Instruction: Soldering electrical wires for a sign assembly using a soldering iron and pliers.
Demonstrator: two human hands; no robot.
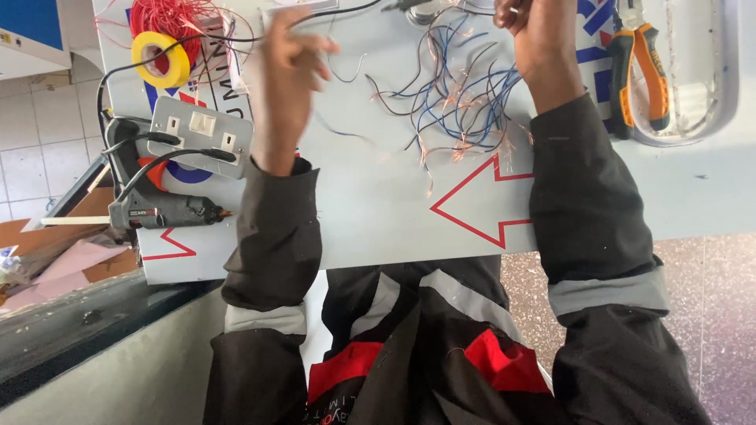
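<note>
head-worn view, looking steeply down, close

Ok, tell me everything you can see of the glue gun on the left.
The glue gun lies on its side at the left edge of the white board, just below the grey wall socket. Its body looks like grey and black plastic with an orange trigger and a copper-coloured nozzle pointing right. A pale glue stick juts from its back. A black cable crosses it. Neither hand touches it.

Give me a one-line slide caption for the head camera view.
Left hand and right hand raised over tangled blue and copper wire offcuts on a pale grey board.
</note>
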